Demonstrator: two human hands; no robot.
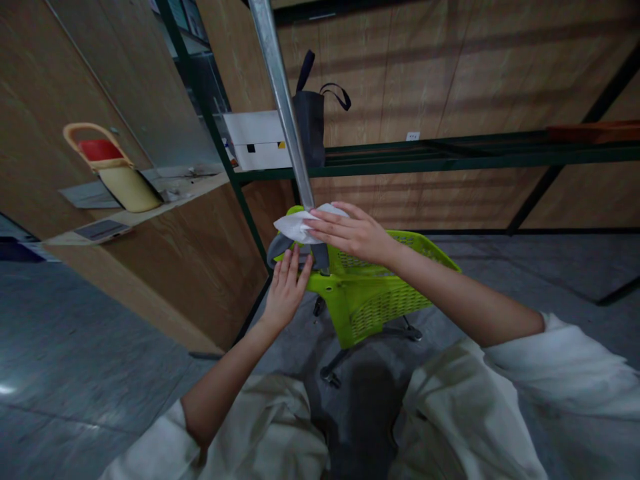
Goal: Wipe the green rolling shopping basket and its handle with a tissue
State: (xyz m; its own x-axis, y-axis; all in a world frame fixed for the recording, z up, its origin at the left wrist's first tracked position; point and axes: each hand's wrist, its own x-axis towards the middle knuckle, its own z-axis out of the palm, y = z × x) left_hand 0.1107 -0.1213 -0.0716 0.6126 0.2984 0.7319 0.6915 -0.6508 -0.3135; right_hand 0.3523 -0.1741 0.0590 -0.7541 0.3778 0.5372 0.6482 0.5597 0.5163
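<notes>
Sleeves of pale cloth are framing your forearms. Your left hand (286, 288) is reaching up, fingers loosely spread, touching the grey fitting at the base of the shiny metal pole (281, 100). Your right hand (353, 233) is pressing a crumpled white cloth (296, 225) against that pole, above the lime-green plastic wheeled basket (380, 300). Behind them, a dark fabric bag (311, 123) is sitting on the green metal shelf (450, 160).

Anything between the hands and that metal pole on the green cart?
Only the white cloth: the right hand presses it against the metal pole, so cloth lies between palm and pole. The left hand sits at the green cart below, nothing intervening.
</notes>
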